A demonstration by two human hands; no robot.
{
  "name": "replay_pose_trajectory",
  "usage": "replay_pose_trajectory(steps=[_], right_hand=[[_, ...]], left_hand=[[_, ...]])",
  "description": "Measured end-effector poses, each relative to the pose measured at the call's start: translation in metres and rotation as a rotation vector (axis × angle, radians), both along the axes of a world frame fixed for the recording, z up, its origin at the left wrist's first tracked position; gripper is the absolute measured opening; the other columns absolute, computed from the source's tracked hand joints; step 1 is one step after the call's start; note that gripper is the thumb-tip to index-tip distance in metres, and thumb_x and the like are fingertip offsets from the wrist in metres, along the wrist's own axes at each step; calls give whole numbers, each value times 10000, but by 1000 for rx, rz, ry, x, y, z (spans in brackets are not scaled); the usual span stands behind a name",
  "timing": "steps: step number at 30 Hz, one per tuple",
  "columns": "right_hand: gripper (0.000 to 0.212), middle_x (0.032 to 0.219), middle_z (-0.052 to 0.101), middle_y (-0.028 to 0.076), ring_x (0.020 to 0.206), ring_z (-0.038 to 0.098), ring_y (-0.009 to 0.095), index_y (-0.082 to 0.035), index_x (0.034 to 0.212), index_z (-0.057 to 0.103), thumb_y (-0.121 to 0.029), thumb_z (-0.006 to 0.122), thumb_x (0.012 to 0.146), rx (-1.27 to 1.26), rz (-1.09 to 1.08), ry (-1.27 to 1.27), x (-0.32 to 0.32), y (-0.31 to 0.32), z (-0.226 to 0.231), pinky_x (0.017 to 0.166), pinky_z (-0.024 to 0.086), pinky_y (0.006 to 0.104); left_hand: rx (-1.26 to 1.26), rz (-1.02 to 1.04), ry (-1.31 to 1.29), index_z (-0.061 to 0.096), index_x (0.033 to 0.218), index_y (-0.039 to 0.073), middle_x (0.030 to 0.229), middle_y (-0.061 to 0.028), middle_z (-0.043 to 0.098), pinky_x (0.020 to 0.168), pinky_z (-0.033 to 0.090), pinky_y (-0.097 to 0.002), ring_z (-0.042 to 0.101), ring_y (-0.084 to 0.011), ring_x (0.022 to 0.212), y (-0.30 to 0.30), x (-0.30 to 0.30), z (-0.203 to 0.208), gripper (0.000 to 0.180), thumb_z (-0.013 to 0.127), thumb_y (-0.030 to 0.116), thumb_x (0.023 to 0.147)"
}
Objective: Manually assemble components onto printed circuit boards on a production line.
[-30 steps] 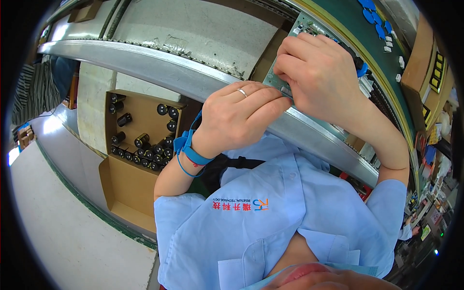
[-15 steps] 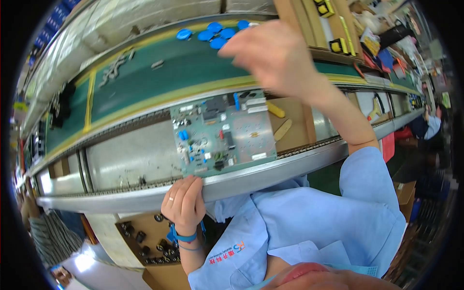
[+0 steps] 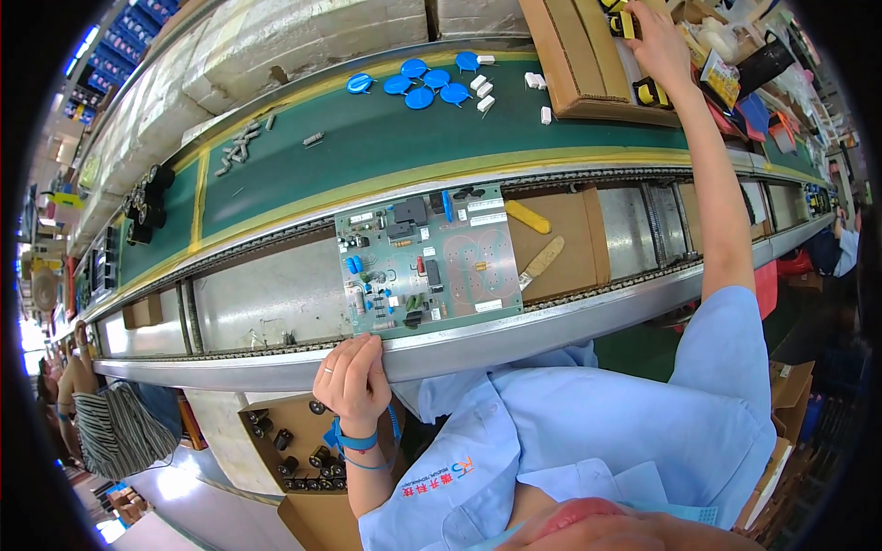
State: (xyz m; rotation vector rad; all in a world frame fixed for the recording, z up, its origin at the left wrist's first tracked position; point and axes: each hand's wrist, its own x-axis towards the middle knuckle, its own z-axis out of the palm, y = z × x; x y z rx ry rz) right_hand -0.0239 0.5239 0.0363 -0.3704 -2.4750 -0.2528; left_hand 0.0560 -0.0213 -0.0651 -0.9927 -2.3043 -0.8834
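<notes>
The left hand (image 3: 353, 381) rests on the long silver metal rail (image 3: 478, 346), fingers bent and held close together over its edge, at the near left corner of a green rectangular circuit board (image 3: 466, 266); whether the fingertips press on the board cannot be told. A blue wrist strap (image 3: 357, 443) circles that wrist. The right hand (image 3: 658, 50) is stretched far out over a brown cardboard box (image 3: 565, 60), its fingers bent at a yellow-and-black block-shaped component (image 3: 622, 24); whether they pinch it cannot be told. Another such block (image 3: 650, 93) lies in the box, nearer the wrist.

The board lies flat along the rail, studded with small parts. Just beyond its right edge, a yellow strip-shaped tool (image 3: 529, 218) and a tan flat blade-like piece (image 3: 542, 261) lie over brown cardboard.

Farther out, the green tabletop (image 3: 367, 138) carries flat blue disc components (image 3: 419, 97), white rectangular blocks (image 3: 484, 89), grey cylindrical parts (image 3: 241, 147) and, at the left, black cylinders (image 3: 150, 214). Below the rail, an open cardboard carton (image 3: 322, 522) holds more black cylinders.
</notes>
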Motion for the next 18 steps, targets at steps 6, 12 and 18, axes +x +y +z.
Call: replay_pose_trajectory(steps=[6,12,18], right_hand=[[445,1126,604,153,1118,546,348,-69,1138,589,39,626,707,131,207,-118,-16,-7,1,941,447,410],[511,1162,651,123,1028,659,220,-16,1281,529,-198,755,861,-350,353,236,-13,40,-11,863,539,344],[451,1219,603,79,1127,576,154,7,1290,553,-77,660,860,-1239,956,-300,25,-174,-2,975,461,293]], left_hand=[[-12,53,-15,681,923,25,829,-117,702,700,560,-340,690,-265,755,-5,6,1,155,685,-28,777],[50,15,-18,690,943,33,844,-98,703,687,554,-324,688,-251,759,-2,-4,3,228,691,-47,729],[37,13,33,701,934,42,834,-80,698,699,575,-310,696,-219,775,-8,-1,-4,277,677,-28,667]])
